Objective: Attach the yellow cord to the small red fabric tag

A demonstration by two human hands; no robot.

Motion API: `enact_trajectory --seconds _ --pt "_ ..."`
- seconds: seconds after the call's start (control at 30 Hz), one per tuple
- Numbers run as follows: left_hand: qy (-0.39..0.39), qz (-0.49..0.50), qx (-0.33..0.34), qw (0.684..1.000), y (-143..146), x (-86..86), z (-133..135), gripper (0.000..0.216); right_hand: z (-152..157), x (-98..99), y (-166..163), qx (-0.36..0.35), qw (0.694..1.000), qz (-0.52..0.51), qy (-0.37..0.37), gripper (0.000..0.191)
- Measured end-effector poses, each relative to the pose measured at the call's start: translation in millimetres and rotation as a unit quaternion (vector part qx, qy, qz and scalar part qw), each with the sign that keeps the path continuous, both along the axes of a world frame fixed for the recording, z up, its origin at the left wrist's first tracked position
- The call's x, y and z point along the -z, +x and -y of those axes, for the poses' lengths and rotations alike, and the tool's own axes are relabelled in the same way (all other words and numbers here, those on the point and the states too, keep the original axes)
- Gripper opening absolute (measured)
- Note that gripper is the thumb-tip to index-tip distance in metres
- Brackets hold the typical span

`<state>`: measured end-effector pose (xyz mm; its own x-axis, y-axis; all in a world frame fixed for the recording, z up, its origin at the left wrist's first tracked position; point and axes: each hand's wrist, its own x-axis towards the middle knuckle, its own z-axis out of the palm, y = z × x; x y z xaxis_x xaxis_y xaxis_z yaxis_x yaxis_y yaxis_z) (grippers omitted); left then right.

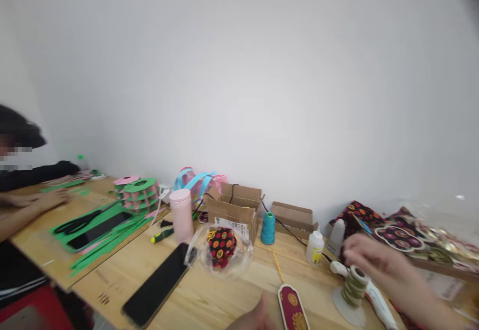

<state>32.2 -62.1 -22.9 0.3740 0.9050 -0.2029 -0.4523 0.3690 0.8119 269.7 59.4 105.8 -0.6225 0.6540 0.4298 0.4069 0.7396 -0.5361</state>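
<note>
both your hands were low on the bench (224, 290): your right hand (377, 260), fingers loosely apart, hovered just above the ribbon spool (354, 286); your left hand (258, 317), grip unclear, lay just left of it by the red tag (294, 309).

We can read no text anywhere here. The cardboard box (232, 213) carries a white shipping label (232, 225) with dark print, but we find it too small and blurred to make out. The small glue bottle (314, 248) has a yellow label whose writing we cannot read either. The round gold emblems on the red oval piece (294, 308) and the patterned fabric in the plastic bag (221, 246) look to us like ornament, not legible signs. The phone (156, 285) on the table (209, 295) shows us a dark screen.
</note>
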Motion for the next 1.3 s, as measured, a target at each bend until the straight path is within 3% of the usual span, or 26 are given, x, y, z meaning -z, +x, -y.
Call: enact_trajectory --seconds 0.1,0.2,0.27,0.4,0.5,0.63,0.87,1.1,1.2,1.3 --pt "0.058 0.119 -0.013 0.991 22 -15.9 -16 0.063 25 59.2 -52 -0.099 0.983 -0.102 -0.119 0.024" --pt "0.049 0.253 -0.048 0.965 31 -22.2 -33 0.058 36 107.2 -85 -0.207 0.927 -0.167 -0.264 0.043" --pt "0.049 0.312 -0.07 0.946 32 -21.2 -43 0.055 37 128.2 -94 -0.25 0.892 -0.211 -0.313 0.054" --pt "0.025 0.343 -0.057 0.937 31 -11.8 -60 0.054 39 147.1 -96 -0.236 0.854 -0.282 -0.368 0.069" --pt "0.009 0.352 -0.035 0.935 32 -4.6 -72 0.053 41 151.3 -97 -0.209 0.836 -0.308 -0.403 0.07" --pt "0.013 0.368 -0.035 0.929 37 -1.7 -83 0.05 39 155.0 -101 -0.234 0.804 -0.347 -0.421 0.072" --pt "-0.012 0.386 -0.08 0.919 34 7.3 -85 0.046 27 166.0 -106 -0.239 0.833 -0.308 -0.393 0.068" --pt "-0.001 0.457 -0.098 0.884 23 7.4 -82 0.048 15 189.3 -99 -0.116 0.914 -0.205 -0.33 0.066" --pt "0.004 0.457 -0.079 0.886 22 3.4 -82 0.05 14 187.3 -95 -0.076 0.927 -0.185 -0.316 0.061" --pt "-0.012 0.43 -0.067 0.9 24 -0.6 -82 0.052 17 176.1 -94 -0.084 0.929 -0.175 -0.314 0.05"
